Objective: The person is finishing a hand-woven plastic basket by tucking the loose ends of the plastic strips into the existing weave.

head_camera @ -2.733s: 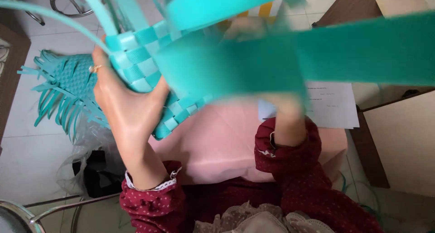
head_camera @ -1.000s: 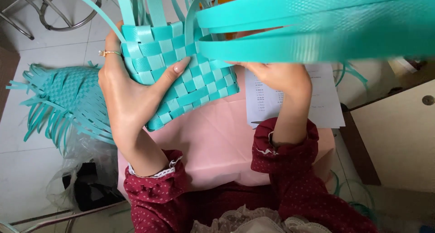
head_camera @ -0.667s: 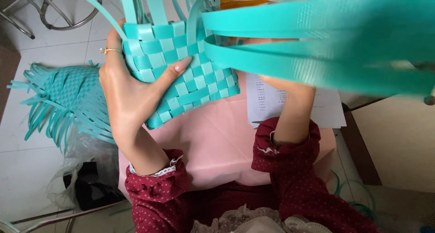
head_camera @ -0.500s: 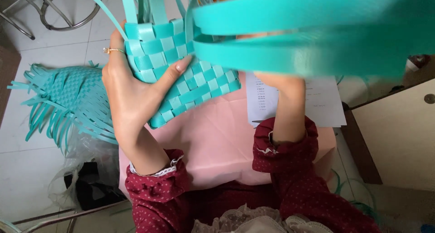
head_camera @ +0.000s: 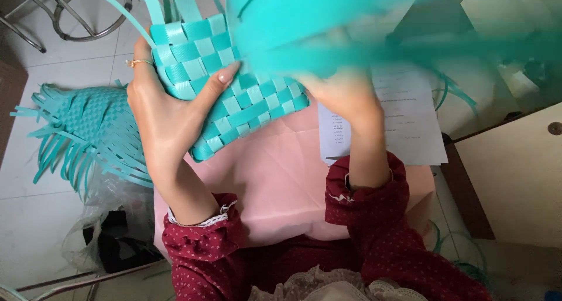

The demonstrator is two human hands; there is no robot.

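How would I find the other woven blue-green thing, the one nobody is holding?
Look left of the pink cloth, down on the white tiled floor. The flat woven mat lies there beside the left hand. Unlike the held basket piece, it is untouched, with loose strips fanning out like fringe.

— What is the basket (head_camera: pixel 234 96) like?
— Teal, woven of flat glossy strips in a checkered pattern, half-finished, lying tilted above a pink sheet.
— And its strips (head_camera: pixel 328 20)?
— Loose ends rise from the woven part; thin ones stand at upper left, broad ones sweep right, blurred.
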